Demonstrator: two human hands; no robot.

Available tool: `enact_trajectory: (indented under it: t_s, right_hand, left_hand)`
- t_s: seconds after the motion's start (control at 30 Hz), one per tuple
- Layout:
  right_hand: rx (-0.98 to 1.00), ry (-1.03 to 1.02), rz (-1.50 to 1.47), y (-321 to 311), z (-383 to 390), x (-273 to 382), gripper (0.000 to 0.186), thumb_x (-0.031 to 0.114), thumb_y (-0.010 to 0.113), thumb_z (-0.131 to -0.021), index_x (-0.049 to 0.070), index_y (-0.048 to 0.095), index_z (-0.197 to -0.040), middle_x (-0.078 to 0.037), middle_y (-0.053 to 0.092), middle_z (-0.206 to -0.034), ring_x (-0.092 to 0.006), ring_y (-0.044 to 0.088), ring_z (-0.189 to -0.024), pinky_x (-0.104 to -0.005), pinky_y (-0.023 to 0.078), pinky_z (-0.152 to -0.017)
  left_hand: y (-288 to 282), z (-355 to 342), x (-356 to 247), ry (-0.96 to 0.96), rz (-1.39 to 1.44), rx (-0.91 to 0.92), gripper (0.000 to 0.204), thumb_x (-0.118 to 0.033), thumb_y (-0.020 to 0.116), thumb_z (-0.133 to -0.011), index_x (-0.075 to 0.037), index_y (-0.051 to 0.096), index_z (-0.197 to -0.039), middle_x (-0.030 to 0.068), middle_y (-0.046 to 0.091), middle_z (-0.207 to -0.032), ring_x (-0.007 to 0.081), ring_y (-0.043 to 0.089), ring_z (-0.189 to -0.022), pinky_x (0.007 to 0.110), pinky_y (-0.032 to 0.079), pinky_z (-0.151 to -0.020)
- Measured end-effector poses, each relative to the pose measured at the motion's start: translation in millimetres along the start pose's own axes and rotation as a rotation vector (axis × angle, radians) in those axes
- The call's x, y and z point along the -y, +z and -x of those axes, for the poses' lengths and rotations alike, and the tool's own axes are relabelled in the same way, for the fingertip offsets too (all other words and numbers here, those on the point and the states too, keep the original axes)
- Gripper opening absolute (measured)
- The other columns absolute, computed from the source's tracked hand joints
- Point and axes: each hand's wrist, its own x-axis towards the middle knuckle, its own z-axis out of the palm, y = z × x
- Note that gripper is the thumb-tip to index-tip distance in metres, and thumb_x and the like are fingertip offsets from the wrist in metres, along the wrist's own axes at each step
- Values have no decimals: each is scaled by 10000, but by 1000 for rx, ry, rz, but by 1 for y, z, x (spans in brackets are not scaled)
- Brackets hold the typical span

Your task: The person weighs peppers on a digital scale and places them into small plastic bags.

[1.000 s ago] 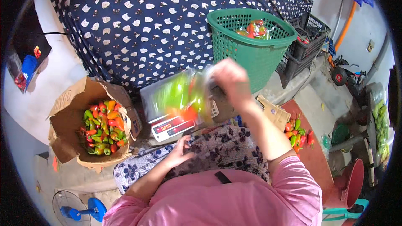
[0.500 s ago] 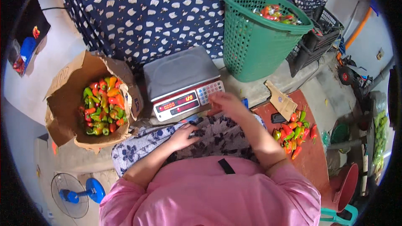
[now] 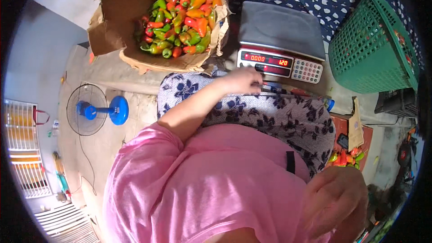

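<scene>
My left hand (image 3: 245, 81) is just in front of the digital scale (image 3: 282, 31), over the patterned cloth on my lap (image 3: 234, 105). Its fingers point right, loosely bent and slightly apart, with nothing visible in them. The scale has a grey platform, a lit red display and a keypad; nothing lies on it. My right hand (image 3: 337, 195) is raised close to my body at the lower right, large and soft in the picture; its fingertips are hard to make out. Beyond it, red and green peppers (image 3: 346, 158) lie on a reddish-brown board (image 3: 370, 128), partly hidden.
A torn cardboard box (image 3: 108, 22) holding many red, orange and green peppers stands left of the scale. On the right is a green perforated basket (image 3: 355, 45), with a black crate (image 3: 396, 103) beside it. A cardboard piece (image 3: 355, 126) and a blue fan (image 3: 119, 110) are also there.
The view has swung left. My right hand has left the scale's keypad and come up near my body. My left hand has moved from my lap toward the scale's front.
</scene>
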Motion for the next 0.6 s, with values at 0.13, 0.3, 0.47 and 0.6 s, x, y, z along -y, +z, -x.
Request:
enact_trajectory:
  t_s: [0.13,0.3,0.47,0.6]
  right_hand:
    - [100,-66,-54,-4,-4,-7,105,203,567,-871,111,612,-845,-103,645,-1070,-242,644,-883,-361,465,-810]
    - [221,165,241,-23,1,-39,161,166,582,-838,47,641,-928,-122,623,-950,-247,613,-819,-372,480,-743]
    - [-153,919,404,-17,78,-148,300,228,586,-888,40,612,-1120,-77,613,-1025,-209,579,-973,-348,437,-850]
    - [-212,1258,127,1,168,-210,338,286,559,-913,28,612,-1125,-117,636,-1072,-204,593,-1008,-328,451,-883]
  left_hand:
    - [-30,-6,-10,-376,-28,-139,312,-373,649,-791,-130,621,-986,105,607,-1092,307,544,-1104,476,416,-892]
    - [-7,-20,-12,-336,-203,2,351,-443,620,-799,-164,611,-1013,98,565,-1184,319,509,-1152,556,363,-936]
    - [-20,-11,5,-730,-226,-60,595,-474,638,-797,-20,562,-1174,237,426,-1320,408,397,-1247,515,375,-985]
    - [-3,-13,5,-712,-473,-14,734,-483,626,-809,95,468,-1232,351,291,-1390,465,344,-1268,513,349,-1021]
